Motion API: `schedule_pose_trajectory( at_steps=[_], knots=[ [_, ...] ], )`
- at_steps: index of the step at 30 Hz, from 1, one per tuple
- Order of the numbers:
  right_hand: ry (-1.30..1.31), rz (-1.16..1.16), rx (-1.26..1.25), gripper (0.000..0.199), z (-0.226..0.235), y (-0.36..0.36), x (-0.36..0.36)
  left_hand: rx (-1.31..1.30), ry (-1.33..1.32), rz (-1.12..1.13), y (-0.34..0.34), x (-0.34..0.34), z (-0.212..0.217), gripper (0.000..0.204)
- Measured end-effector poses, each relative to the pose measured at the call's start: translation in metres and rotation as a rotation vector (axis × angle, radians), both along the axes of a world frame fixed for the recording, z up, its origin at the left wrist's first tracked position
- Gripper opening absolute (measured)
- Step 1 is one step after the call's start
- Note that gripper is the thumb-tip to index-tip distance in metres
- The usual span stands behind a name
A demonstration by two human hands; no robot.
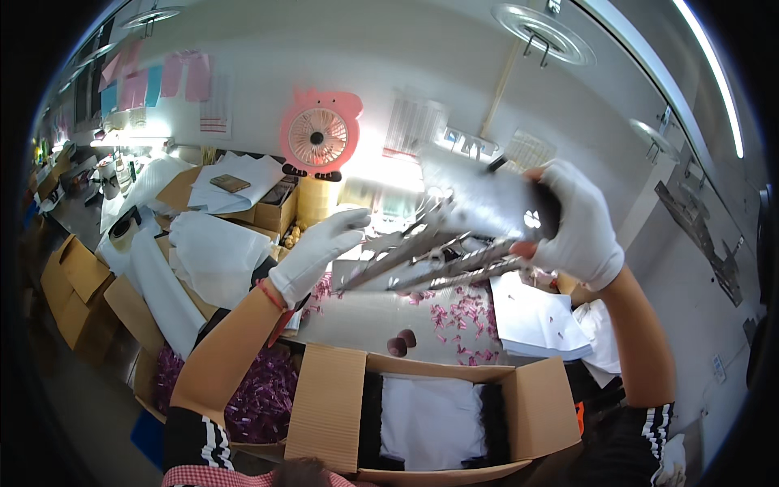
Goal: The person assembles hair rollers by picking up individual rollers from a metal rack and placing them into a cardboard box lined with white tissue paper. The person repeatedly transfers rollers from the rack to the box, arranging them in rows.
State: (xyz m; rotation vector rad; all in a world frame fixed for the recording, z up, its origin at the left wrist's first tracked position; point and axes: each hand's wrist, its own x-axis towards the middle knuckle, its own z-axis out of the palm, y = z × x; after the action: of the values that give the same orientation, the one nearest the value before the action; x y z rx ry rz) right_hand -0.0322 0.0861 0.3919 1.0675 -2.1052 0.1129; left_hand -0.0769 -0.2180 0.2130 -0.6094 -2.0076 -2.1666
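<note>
My right hand (580,223), in a white glove with bare fingertips, grips a silvery metal device (487,203) by its dark right end. Motion blurs the device; long, thin metal bars (430,253) slant from it down to the left, and its exact kind cannot be made out. My left hand (318,256), gloved in white too, is open with fingers stretched out beside the bars' left side. Below both hands stands an open cardboard box (326,406). Inside it a white sheet (432,418) lies between dark edges.
Small pink pieces (466,318) lie scattered over the metal table (365,325), near two dark red round things (402,342). Purple pieces (264,398) fill a box at left. White papers (540,316) are stacked at right. A pink fan (318,134) stands at the back.
</note>
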Motion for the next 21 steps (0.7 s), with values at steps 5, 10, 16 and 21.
schedule_pose_trajectory(
  at_steps=[5, 10, 16, 21],
  knots=[
    [0.243, -0.225, -0.180, 0.060, 0.076, 0.020, -0.030, -0.331, -0.089, 0.077, -0.047, 0.007, -0.065, 0.038],
    [0.492, -0.462, -0.256, 0.070, 0.141, 0.034, -0.081, -0.343, -0.312, -0.075, -0.066, 0.033, -0.136, 0.032],
    [0.750, -0.669, -0.152, 0.085, 0.174, 0.067, -0.154, -0.588, -0.210, -0.176, -0.039, 0.016, -0.159, 0.034],
    [0.763, -0.673, -0.204, 0.081, 0.150, 0.069, -0.208, -0.702, -0.010, -0.081, -0.013, -0.017, -0.193, 0.035]
  ],
)
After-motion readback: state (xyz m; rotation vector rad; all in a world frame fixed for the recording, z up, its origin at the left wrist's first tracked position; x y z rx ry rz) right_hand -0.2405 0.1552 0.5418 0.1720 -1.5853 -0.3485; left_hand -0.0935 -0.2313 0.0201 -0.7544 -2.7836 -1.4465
